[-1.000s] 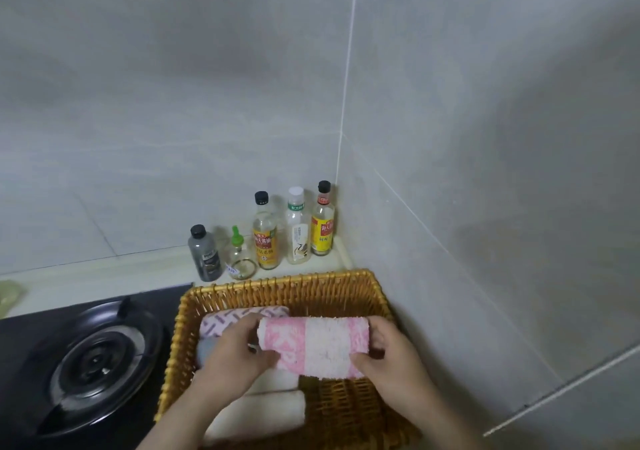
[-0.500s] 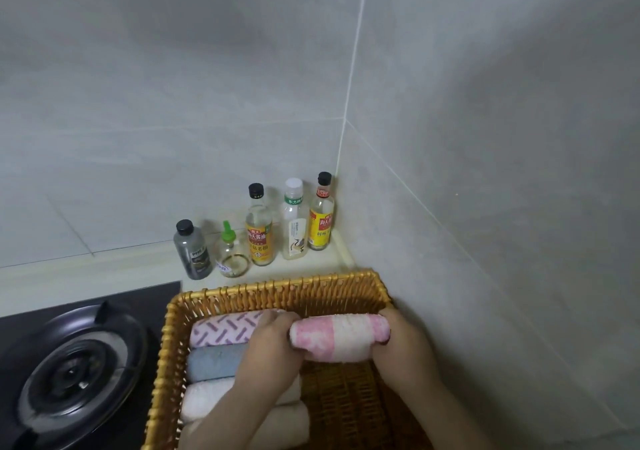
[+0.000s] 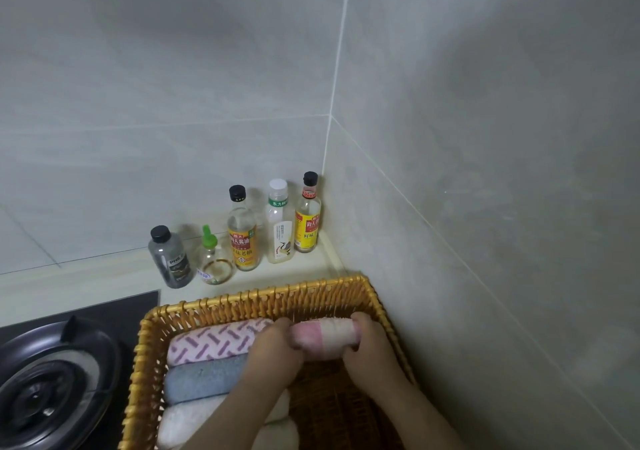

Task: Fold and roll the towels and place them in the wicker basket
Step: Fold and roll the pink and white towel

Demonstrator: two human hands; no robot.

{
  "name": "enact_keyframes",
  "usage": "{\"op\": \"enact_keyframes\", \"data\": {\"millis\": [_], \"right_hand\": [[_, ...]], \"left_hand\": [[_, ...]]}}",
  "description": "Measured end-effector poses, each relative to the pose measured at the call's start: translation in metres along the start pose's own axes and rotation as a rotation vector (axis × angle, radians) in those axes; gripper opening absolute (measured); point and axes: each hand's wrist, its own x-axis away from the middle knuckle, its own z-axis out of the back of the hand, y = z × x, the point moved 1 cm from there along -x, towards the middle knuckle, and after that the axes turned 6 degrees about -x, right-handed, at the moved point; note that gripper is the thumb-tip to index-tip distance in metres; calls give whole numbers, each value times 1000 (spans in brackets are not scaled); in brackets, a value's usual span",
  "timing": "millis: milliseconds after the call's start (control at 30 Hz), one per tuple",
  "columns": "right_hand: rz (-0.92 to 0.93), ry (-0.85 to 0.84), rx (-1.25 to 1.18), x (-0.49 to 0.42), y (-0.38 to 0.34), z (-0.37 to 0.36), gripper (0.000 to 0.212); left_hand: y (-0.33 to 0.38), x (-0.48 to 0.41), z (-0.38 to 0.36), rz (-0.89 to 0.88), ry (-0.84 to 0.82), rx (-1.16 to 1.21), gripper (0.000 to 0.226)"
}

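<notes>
A rolled pink-and-white towel (image 3: pixel 323 339) lies low in the far right corner of the wicker basket (image 3: pixel 256 299). My left hand (image 3: pixel 275 352) grips its left end and my right hand (image 3: pixel 369 349) grips its right end. Along the basket's left side lie a purple-patterned roll (image 3: pixel 211 342), a blue-grey roll (image 3: pixel 201 382) and a white roll (image 3: pixel 190 422), one behind the other. My left forearm covers part of the white rolls.
Several sauce bottles (image 3: pixel 242 234) stand on the counter behind the basket, in the tiled wall corner. A black gas burner (image 3: pixel 45 387) sits left of the basket. The tiled wall (image 3: pixel 485 241) runs close along the basket's right side.
Both hands have carried the pink-and-white roll from above the basket's middle down and back into its far right corner. The camera view has tilted upward slightly.
</notes>
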Motion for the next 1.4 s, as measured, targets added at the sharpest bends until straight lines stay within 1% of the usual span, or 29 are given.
{"op": "enact_keyframes", "data": {"millis": [67, 167, 267, 433, 533, 633, 733, 833, 867, 933, 967, 1000, 1033, 1067, 1100, 1167, 1200, 1233, 1267, 1300, 1400], "right_hand": [[6, 8, 20, -6, 5, -4, 44], [12, 16, 20, -11, 10, -10, 40], [-21, 32, -9, -17, 15, -18, 43], [-59, 58, -40, -27, 21, -34, 47], [-58, 62, -28, -34, 23, -39, 50], [-48, 33, -19, -34, 23, -42, 62], [22, 37, -2, -24, 21, -42, 70], [66, 68, 4, -14, 19, -34, 68], [72, 69, 1, -10, 19, -32, 65], [86, 82, -11, -3, 21, -28, 57], [81, 87, -9, 0, 22, -26, 52], [61, 83, -2, 2, 24, -25, 44], [23, 68, -2, 2, 25, -25, 37], [-41, 38, -34, 0, 26, -25, 32], [-128, -6, -120, -3, 27, -26, 33], [-340, -115, -444, -12, 29, -29, 42], [-427, -174, -608, -15, 29, -30, 47], [-467, -207, -717, -19, 30, -31, 50], [-472, -216, -779, -23, 31, -30, 52], [-460, -219, -813, -25, 31, -29, 53], [-424, -209, -854, -32, 32, -30, 52]], "left_hand": [[1, -1, 1, -34, 0, -138, 26], [0, -3, 2, -121, 73, -355, 21], [0, -6, -6, -143, 87, -454, 27], [-4, -12, -16, -151, 74, -534, 29], [-7, -14, -17, -151, 105, -522, 31], [-7, -12, -17, -168, 126, -464, 39], [-11, -5, -17, -208, 161, -403, 42], [-13, 11, -14, -295, 195, -380, 42], [-11, 18, -12, -325, 182, -355, 41], [-9, 28, -14, -318, 100, -220, 36], [-7, 30, -16, -262, 47, -113, 33], [-5, 31, -19, -165, -9, 2, 29], [-2, 31, -22, -29, -78, 158, 27], [0, 29, -25, 135, -142, 390, 26], [5, 27, -26, 301, -195, 666, 25], [13, 22, -24, 561, -276, 1172, 20], [16, 20, -22, 623, -300, 1321, 27], [16, 17, -20, 649, -320, 1407, 42], [16, 14, -18, 655, -335, 1438, 57], [14, 10, -19, 642, -333, 1452, 65], [14, 5, -19, 677, -309, 1443, 60]]}}
